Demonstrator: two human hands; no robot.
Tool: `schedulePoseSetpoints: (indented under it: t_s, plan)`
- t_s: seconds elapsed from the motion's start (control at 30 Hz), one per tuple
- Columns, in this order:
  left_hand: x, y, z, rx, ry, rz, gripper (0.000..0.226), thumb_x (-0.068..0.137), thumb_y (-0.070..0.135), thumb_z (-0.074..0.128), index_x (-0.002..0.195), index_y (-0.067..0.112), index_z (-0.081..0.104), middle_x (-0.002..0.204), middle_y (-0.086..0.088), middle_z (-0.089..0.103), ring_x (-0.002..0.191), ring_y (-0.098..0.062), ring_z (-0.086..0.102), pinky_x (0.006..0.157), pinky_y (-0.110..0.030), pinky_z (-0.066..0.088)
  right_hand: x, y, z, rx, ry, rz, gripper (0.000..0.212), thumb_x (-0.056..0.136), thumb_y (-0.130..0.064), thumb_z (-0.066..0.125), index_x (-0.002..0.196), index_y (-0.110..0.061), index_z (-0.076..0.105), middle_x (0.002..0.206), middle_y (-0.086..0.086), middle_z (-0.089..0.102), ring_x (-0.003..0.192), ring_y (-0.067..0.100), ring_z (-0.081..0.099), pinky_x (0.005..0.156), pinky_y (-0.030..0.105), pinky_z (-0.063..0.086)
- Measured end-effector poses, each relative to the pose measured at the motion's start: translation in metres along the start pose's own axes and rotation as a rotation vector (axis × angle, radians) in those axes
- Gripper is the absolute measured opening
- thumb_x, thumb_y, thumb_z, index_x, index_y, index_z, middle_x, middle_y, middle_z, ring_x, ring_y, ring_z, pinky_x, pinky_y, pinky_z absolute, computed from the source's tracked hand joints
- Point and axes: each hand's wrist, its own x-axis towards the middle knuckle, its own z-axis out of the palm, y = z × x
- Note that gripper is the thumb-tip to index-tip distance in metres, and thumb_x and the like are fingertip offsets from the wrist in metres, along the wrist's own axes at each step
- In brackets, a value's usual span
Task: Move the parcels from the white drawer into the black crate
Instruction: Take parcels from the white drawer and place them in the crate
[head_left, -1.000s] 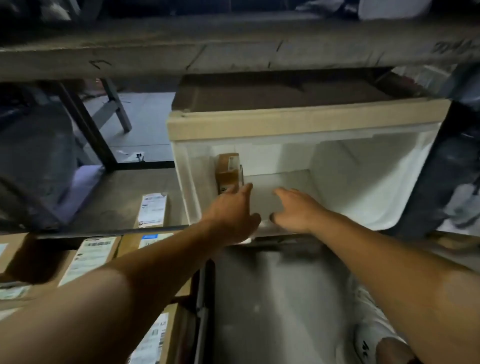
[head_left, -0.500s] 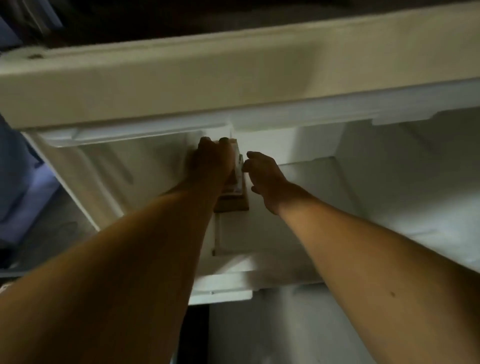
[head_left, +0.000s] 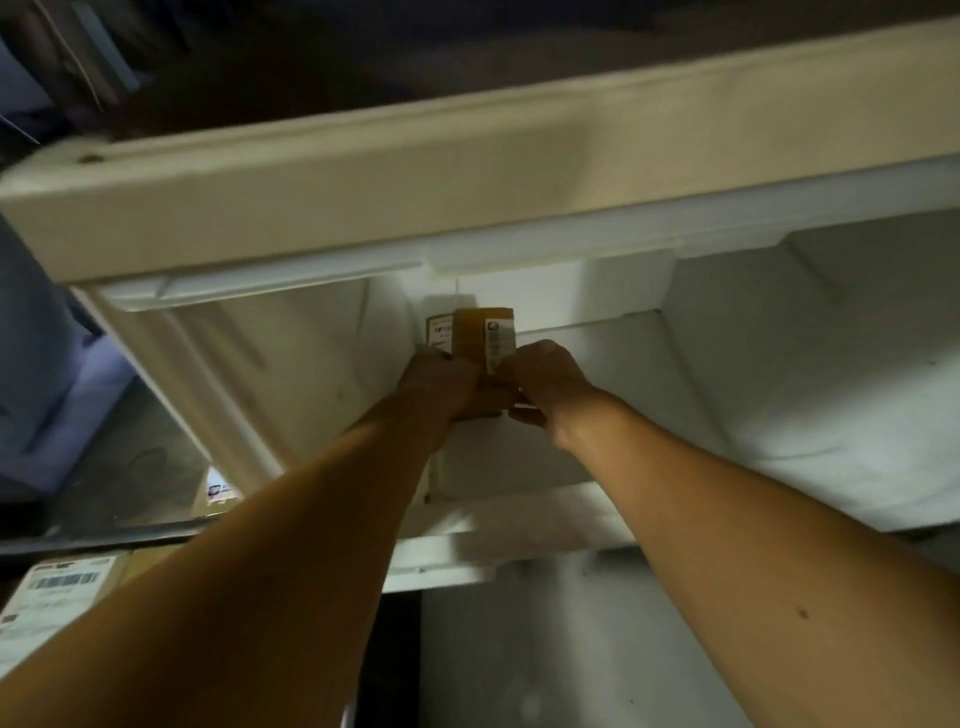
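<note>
Both hands were deep in the white drawer (head_left: 779, 395), at its far left corner. The left hand (head_left: 441, 382) and right hand (head_left: 545, 382) each had fingers curled around the small brown parcels (head_left: 480, 338), apparently two standing upright side by side against the back wall. To do this well, the pair wanted squeezing together as one block, then lifting straight up and toward the near edge, clear of the drawer's overhanging front lip (head_left: 467, 182). The black crate was not in view.
</note>
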Motion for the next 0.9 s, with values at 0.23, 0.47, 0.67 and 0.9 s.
schedulePoseSetpoints:
  t_s: [0.23,0.47,0.67,0.9]
  plan:
    - [-0.089,0.027,-0.043,-0.083,-0.207,0.158,0.019,0.096,0.01,0.061,0.085,0.025,0.057,0.079,-0.006,0.068,0.073,-0.024,0.067,0.074,-0.04,0.056,-0.086,-0.041,-0.035,-0.024,-0.104,-0.029,0.029,0.087,-0.018,0.07,0.114,-0.009,0.067,0.113,0.015,0.071,0.102,0.03,0.067,0.075,0.036,0.057]
    - [-0.183,0.034,-0.12,-0.073,-0.443,0.098,0.024,0.092,0.01,0.068,0.112,0.022,0.062,0.097,-0.015,0.071,0.085,-0.029,0.072,0.07,-0.038,0.056,-0.19,-0.083,-0.062,-0.093,-0.22,-0.132,0.015,0.095,-0.021,0.067,0.107,-0.017,0.06,0.103,0.009,0.074,0.102,0.026,0.068,0.093,0.045,0.054]
    - [-0.248,0.027,-0.171,-0.14,-0.391,0.151,0.021,0.088,0.016,0.072,0.106,0.009,0.064,0.102,-0.014,0.075,0.084,-0.02,0.075,0.068,-0.029,0.058,-0.276,-0.104,-0.058,-0.259,-0.354,-0.131,0.01,0.095,-0.012,0.062,0.102,-0.019,0.062,0.109,0.013,0.07,0.103,0.028,0.066,0.101,0.05,0.052]
    - [-0.29,0.015,-0.211,-0.311,-0.214,0.175,0.04,0.088,0.025,0.072,0.12,0.004,0.06,0.092,-0.007,0.078,0.086,-0.02,0.076,0.079,-0.033,0.056,-0.331,-0.094,-0.029,-0.09,-0.392,-0.152,0.025,0.092,-0.005,0.065,0.114,-0.012,0.056,0.11,0.016,0.069,0.094,0.025,0.066,0.082,0.036,0.056]
